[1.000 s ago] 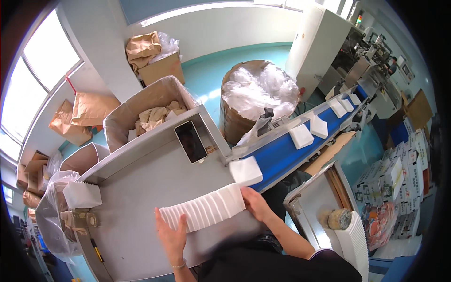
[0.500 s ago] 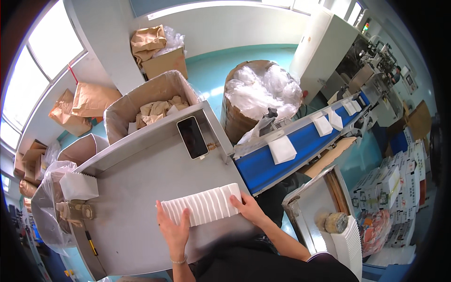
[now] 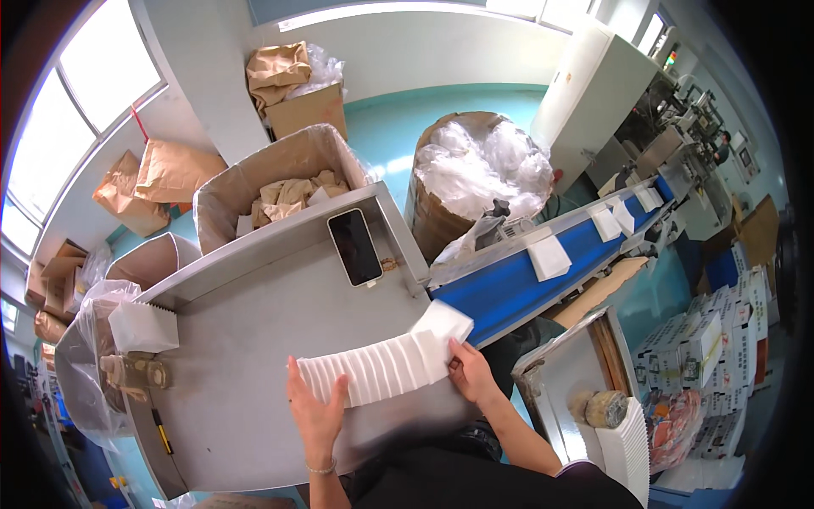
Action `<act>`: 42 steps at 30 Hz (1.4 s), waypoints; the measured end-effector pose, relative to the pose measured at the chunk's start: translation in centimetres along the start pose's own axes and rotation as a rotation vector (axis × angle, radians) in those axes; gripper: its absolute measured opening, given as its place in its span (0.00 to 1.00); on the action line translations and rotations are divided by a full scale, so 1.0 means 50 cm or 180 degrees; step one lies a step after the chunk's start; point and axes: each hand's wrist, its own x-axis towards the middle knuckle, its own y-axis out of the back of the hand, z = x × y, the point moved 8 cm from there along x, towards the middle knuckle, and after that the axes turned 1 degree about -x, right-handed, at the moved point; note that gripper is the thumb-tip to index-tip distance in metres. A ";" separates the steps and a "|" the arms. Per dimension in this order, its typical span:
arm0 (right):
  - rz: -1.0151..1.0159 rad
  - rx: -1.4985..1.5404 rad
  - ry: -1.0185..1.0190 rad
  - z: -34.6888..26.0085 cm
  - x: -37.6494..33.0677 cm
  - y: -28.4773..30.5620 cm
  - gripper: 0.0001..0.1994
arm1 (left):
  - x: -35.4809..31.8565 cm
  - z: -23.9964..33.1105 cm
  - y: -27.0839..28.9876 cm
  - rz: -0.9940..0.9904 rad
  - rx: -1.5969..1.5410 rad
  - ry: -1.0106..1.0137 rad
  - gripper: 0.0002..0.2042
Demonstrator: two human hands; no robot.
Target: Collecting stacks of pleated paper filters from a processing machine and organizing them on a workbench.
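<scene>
A slanting row of white folded sheets (image 3: 373,373), packed side by side, lies on the metal tray table (image 3: 246,331) before me. My left hand (image 3: 315,416) grips the row's left end, thumb along the near side and fingers round the end. At the right end, my right hand (image 3: 471,371) has curled fingers pinching the edge of the sheets. One more white sheet (image 3: 444,322) lies tilted against that end, by the lower end of the blue conveyor belt (image 3: 500,297). What lies under my right fingers is partly hidden.
A phone (image 3: 356,246) rests at the tray's far side. White stacked sheets (image 3: 144,327), a glass jar (image 3: 136,373) and a yellow-black pen (image 3: 162,431) sit at left. More sheets (image 3: 549,257) lie on the belt. A side tray (image 3: 551,382) stands at right.
Another white sheet has come off the belt onto the row's right end. My right hand has moved slightly right and its fingers have curled. Sheets on the belt have advanced toward me.
</scene>
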 end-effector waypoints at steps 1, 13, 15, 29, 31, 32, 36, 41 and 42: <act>-0.0057 -0.0306 0.0093 -0.011 0.000 -0.016 0.15 | -0.003 0.001 -0.006 -0.0082 -0.0003 0.0025 0.44; -0.0605 -0.0560 -0.0901 0.066 -0.034 -0.052 0.17 | -0.003 -0.001 -0.008 0.0063 -0.0099 -0.0014 0.46; -0.0609 -0.0952 -0.0720 0.064 -0.028 -0.015 0.16 | -0.002 0.003 -0.005 0.0027 -0.0124 -0.0012 0.45; -0.0564 -0.0642 -0.0378 0.057 0.000 -0.058 0.16 | -0.016 0.013 -0.029 0.0053 -0.0121 -0.0140 0.47; -0.0701 -0.0102 -0.0930 0.074 -0.017 -0.051 0.14 | -0.012 0.009 -0.023 0.0038 -0.0136 -0.0081 0.46; -0.0638 -0.0502 -0.0909 0.078 -0.027 -0.039 0.14 | -0.012 0.010 -0.020 0.0001 -0.0149 -0.0030 0.46; -0.0115 -0.0184 -0.0088 0.028 -0.007 0.001 0.14 | -0.010 0.022 -0.018 -0.0096 -0.0184 -0.0086 0.46; -0.0307 -0.2114 0.0836 -0.028 -0.004 -0.079 0.21 | -0.019 0.044 -0.043 -0.0466 -0.0333 0.0029 0.46; -0.0298 -0.2110 0.0845 -0.022 -0.008 -0.087 0.21 | -0.022 0.046 -0.050 -0.0472 -0.0336 0.0017 0.46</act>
